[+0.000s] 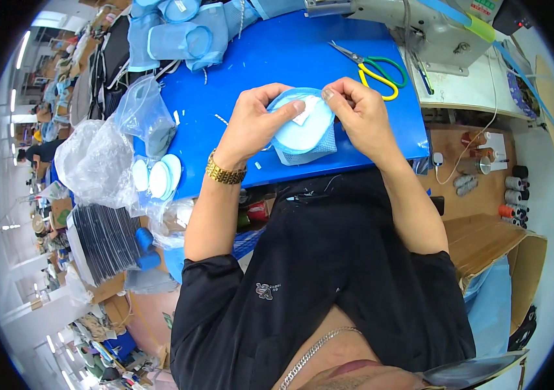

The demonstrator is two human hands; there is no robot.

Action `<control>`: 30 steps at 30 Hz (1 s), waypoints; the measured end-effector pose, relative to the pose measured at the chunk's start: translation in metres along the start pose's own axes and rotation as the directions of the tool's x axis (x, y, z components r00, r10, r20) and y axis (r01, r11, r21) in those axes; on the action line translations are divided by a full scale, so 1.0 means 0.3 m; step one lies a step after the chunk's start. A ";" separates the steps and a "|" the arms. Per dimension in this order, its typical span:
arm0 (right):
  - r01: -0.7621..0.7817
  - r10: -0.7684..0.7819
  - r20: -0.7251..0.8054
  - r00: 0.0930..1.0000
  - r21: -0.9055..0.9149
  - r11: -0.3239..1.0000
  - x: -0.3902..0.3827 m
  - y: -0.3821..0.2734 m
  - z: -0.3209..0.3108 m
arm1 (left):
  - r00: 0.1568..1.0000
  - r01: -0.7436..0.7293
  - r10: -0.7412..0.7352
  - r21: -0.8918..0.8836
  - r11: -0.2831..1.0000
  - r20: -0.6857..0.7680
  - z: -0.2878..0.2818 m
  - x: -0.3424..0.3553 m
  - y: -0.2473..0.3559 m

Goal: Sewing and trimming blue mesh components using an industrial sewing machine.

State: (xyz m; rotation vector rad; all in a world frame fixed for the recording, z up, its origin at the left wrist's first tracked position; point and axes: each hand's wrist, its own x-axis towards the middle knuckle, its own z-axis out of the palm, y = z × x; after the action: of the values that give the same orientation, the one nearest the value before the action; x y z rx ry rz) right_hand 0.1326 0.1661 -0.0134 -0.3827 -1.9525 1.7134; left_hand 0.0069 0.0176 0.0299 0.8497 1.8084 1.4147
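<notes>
Over the blue table (238, 45), both hands hold up a light blue mesh pouch (293, 138) by its flat round end. My left hand (257, 120) pinches the round end's left rim, thumb lying on top beside a small white label (305, 110). My right hand (363, 117) grips the upper right rim between thumb and curled fingers, close to that label. Below the round end hangs the mesh side, just above the tabletop or touching it; I cannot tell which. Beyond my right hand lie scissors (381, 77) with green and yellow handles.
Similar blue mesh pouches (179, 42) are heaped at the far left. Clear plastic bags (95, 159) and pale round discs (161, 178) sit at the left edge. A sewing machine (449, 42) stands far right. Thread spools (516, 195) and a cardboard box (527, 273) are at right.
</notes>
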 end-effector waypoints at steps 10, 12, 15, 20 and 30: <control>-0.058 0.048 0.093 0.995 0.113 0.992 -0.025 -0.043 0.019 | 0.881 -0.232 0.401 0.508 0.830 -0.252 -0.106 -0.112 0.025; -0.084 0.072 0.110 0.991 0.114 0.990 -0.037 -0.030 0.025 | 0.862 -0.217 0.390 0.462 0.860 -0.323 -0.175 -0.119 0.019; -0.099 0.096 0.105 0.990 0.020 0.995 -0.044 0.124 -0.013 | 0.851 -0.218 0.400 0.465 0.858 -0.339 -0.323 -0.086 0.034; -0.072 0.078 0.068 0.995 -0.082 0.994 -0.103 0.270 -0.023 | 0.407 -0.233 0.810 0.810 0.539 -0.422 -0.589 -0.002 0.336; -0.073 0.079 0.031 0.996 -0.167 0.983 -0.111 0.300 -0.027 | 0.205 0.281 0.950 0.944 0.171 -0.233 -1.259 0.393 0.398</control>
State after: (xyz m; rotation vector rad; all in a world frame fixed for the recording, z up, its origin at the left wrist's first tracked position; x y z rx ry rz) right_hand 0.1539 0.1703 -0.1071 -0.4943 -2.1405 1.6194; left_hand -0.3609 -0.0635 0.2002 1.4770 3.9363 0.9550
